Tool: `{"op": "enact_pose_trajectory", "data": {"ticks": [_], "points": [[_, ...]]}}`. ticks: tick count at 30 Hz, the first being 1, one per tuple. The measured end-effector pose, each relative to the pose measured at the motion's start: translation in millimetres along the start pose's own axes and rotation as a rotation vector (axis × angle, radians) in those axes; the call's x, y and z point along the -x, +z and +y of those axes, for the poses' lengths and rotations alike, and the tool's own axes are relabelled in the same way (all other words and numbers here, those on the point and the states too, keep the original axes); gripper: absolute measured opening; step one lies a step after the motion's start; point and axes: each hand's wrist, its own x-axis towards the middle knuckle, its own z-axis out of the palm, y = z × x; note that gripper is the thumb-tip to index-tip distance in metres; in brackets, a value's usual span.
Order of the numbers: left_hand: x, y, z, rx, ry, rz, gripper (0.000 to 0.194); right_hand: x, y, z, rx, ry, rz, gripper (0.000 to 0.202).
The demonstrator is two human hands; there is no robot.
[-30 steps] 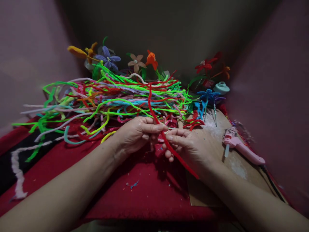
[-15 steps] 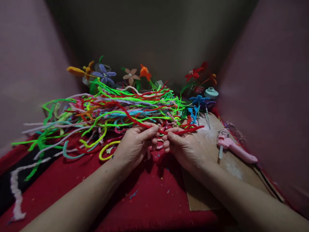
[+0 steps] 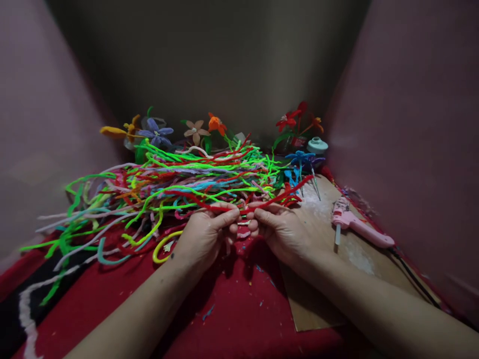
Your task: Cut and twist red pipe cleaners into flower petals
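Observation:
A red fuzzy stem (image 3: 280, 195) runs across both hands at the middle of the view. My left hand (image 3: 209, 227) pinches it between thumb and fingers, and its left end reaches over the pile. A short way to the right, my right hand (image 3: 275, 227) pinches the same stem, whose free end slants up to the right. Just behind the hands lies a big pile of fuzzy stems (image 3: 202, 169) in green, red, blue, yellow and pink. A yellow ring (image 3: 159, 249) rests beside my left wrist.
A pink glue gun (image 3: 359, 227) lies on a wooden board (image 3: 310, 309) at the right. Along the back stand fuzzy flowers, including a purple one (image 3: 155, 132) and a red one (image 3: 288, 119), near a pale blue jar (image 3: 317, 145). Red cloth (image 3: 224, 319) covers the table.
The stem's right end now points up more steeply, and a slightly wider gap separates my hands. The whole view has shifted a little.

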Motion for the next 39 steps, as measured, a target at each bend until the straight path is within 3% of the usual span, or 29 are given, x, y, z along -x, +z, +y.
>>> {"op": "enact_pose_trajectory", "data": {"ticks": [7,11,14,22,30,36,39], "points": [[1.1,2.0,-4.7,-0.085,0.014,-0.014,0.022,-3.3,-2.8,11.0,0.154,-0.001,-0.085,0.025],[4.4,5.6,-1.9,-0.178,0.058,-0.082,0.019,0.8,-0.6,10.0,0.335,0.025,-0.103,0.031],[6.0,6.1,-0.9,-0.266,0.076,-0.05,0.02,3.2,0.4,7.3,0.472,0.044,-0.132,0.033],[1.5,-2.7,-2.9,-0.283,0.021,-0.087,0.021,2.8,-4.0,5.5,0.686,0.18,-0.271,0.018],[3.8,4.4,-0.3,-0.262,-0.04,-0.091,0.036,8.9,2.5,-1.0,1.019,0.183,-0.251,0.02],[0.8,0.9,-5.7,-0.261,-0.04,-0.133,0.018,9.9,4.8,-4.5,1.054,0.236,-0.301,0.023],[0.8,-0.6,-4.5,-0.207,-0.013,-0.082,0.018,9.0,4.1,-5.6,0.982,0.267,-0.304,0.02]]}}
